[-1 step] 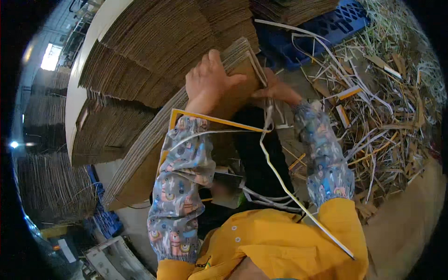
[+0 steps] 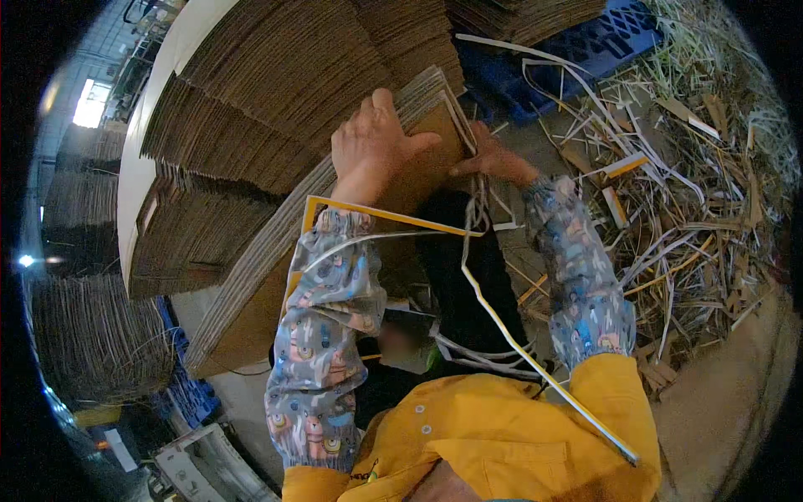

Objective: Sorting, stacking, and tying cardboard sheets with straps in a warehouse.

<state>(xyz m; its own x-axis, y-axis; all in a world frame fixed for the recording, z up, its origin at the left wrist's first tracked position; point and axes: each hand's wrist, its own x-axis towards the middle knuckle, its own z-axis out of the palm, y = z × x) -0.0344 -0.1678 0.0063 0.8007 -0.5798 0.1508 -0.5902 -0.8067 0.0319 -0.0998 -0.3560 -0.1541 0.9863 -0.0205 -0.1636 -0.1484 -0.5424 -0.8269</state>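
Observation:
A leaning bundle of flat cardboard sheets (image 2: 432, 177) stands before me, brown on its near face, with layered pale edges. My left hand (image 2: 368, 151) is closed over its upper edge, thumb stretched across the near face. At the right-hand edge, my right hand (image 2: 495, 159) grips the bundle, its fingers partly hidden by the sheets. Below that hand dangle twisted white offcut strips (image 2: 477, 209). An angular white-and-yellow offcut strip (image 2: 393, 219) crosses over my left forearm. From it a long thin strip (image 2: 502, 322) runs down onto my yellow clothing.
Tall stacks of cardboard (image 2: 309, 84) rise behind the bundle and at the far left. A blue plastic pallet (image 2: 569, 63) lies at the back right. Heaped paper and cardboard scraps (image 2: 694, 217) cover the floor on the right. A grey-white box-like object (image 2: 209, 468) sits lower left.
The twisted strips below my right hand have shifted slightly, and the long thin strip's upper end has moved a little left. Both hands keep nearly the same place on the bundle.

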